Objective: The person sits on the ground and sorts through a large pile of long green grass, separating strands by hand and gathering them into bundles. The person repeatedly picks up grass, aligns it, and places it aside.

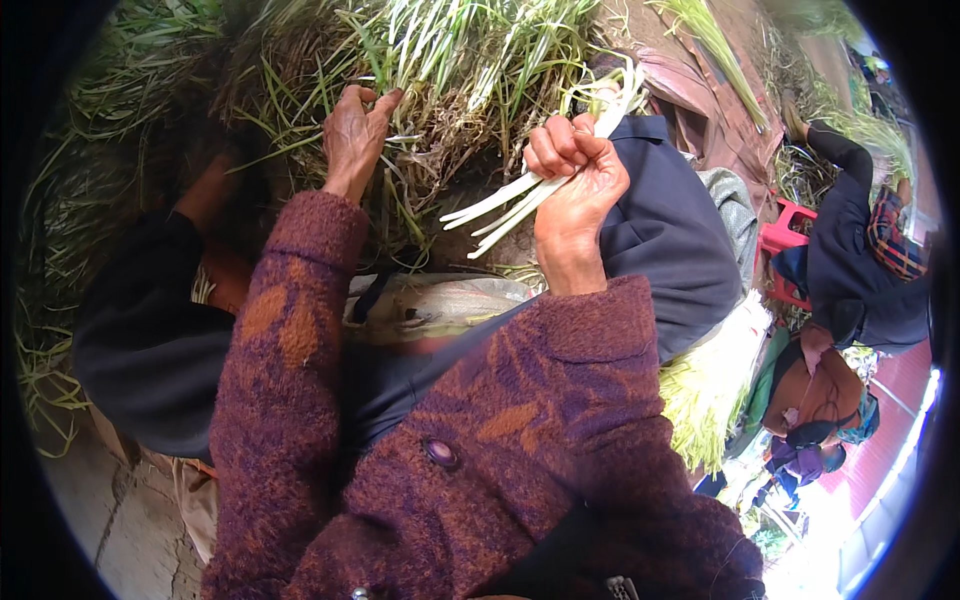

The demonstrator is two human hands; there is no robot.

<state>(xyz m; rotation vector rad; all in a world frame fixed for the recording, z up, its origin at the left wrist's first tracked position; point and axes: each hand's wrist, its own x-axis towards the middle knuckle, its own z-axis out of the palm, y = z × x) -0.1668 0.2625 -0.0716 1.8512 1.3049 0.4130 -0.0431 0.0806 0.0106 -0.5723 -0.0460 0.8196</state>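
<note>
My right hand [576,161] is closed around a small bunch of pale, chive-like stalks [501,206]. Their white ends stick out to the left of my fist, and their yellow-green tops rise to the upper right. My left hand [356,135] is at the near edge of a large heap of long, narrow green leaves and stalks [480,45]. Its thumb and forefinger are apart with nothing visible between them; the other fingers are partly hidden. Tangled brown roots and dry leaves [450,142] lie just right of this hand.
A thick bundle of trimmed pale stalks [712,382] lies at my right side. Whitish sacking [442,300] is spread between my legs. Another bunch [720,60] rests on brownish cloth at upper right. Beyond are a red plastic stool [784,236] and people in dark clothes [847,247].
</note>
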